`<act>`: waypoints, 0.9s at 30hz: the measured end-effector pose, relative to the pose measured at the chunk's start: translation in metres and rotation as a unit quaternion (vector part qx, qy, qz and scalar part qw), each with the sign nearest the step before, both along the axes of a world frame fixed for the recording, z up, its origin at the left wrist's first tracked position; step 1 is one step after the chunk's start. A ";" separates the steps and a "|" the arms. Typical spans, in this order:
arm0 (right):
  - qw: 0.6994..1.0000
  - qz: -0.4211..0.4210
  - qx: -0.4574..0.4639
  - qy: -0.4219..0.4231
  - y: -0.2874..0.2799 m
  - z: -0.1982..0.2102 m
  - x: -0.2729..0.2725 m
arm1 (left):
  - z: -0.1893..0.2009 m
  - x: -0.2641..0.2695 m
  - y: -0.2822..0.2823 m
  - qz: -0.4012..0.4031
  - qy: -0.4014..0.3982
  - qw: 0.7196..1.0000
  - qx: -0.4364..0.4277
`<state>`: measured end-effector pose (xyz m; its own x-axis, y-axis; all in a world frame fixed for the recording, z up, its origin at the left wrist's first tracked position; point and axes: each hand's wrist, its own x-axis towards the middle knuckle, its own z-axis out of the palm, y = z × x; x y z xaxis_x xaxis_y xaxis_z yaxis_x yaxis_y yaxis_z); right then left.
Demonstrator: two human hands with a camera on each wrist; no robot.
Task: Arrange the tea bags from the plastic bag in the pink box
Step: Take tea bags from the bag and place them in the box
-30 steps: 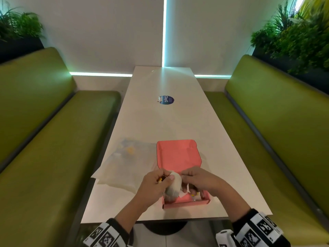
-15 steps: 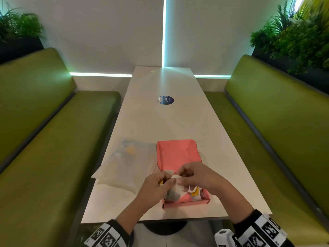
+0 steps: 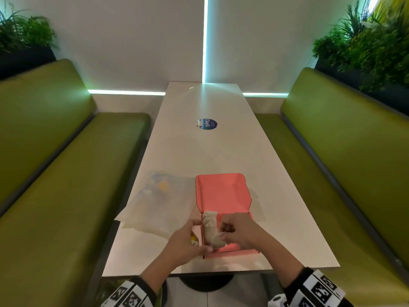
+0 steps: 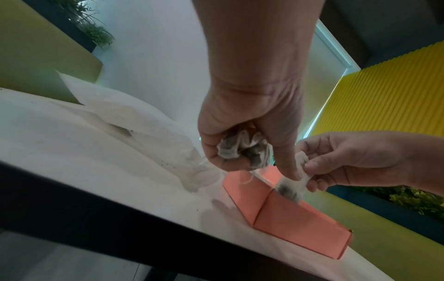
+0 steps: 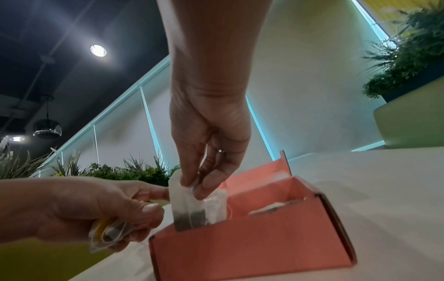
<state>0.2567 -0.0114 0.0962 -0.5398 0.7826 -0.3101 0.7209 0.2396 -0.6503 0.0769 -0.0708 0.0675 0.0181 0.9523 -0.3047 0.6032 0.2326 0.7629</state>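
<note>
The pink box (image 3: 223,196) lies open on the white table (image 3: 199,151), lid flat behind it. Several tea bags (image 3: 209,224) stand in a row along its left wall. My right hand (image 3: 225,232) pinches one tea bag (image 5: 187,209) by its top, its lower end inside the box's (image 5: 252,247) near left corner. Just outside the left wall, my left hand (image 3: 194,240) grips a crumpled bunch of tea bags (image 4: 242,148) with yellow tags (image 5: 103,228); its thumb touches the pinched bag (image 4: 290,186). The translucent plastic bag (image 3: 159,204) lies left of the box.
Green benches (image 3: 66,196) run along both sides of the long table. A round blue sticker (image 3: 207,124) sits mid-table. The box stands close to the table's near edge (image 3: 221,270). Plants line the ledges behind the benches.
My right hand has brought a tea bag down from above the box into its left side. My left hand has shifted left, off the box, still holding the bunch.
</note>
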 end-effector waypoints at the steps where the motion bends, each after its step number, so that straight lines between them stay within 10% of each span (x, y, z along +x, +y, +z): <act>1: 1.000 0.013 -0.001 -0.014 0.001 -0.004 -0.003 | -0.002 0.001 0.000 -0.007 0.004 1.000 0.000; 17: 0.988 -0.079 0.125 -0.052 -0.001 -0.031 -0.018 | -0.020 0.003 0.003 -0.032 0.012 0.999 0.004; 27: 0.993 0.052 -0.035 -0.099 -0.022 -0.037 -0.024 | -0.015 0.008 0.003 -0.019 0.007 1.000 -0.024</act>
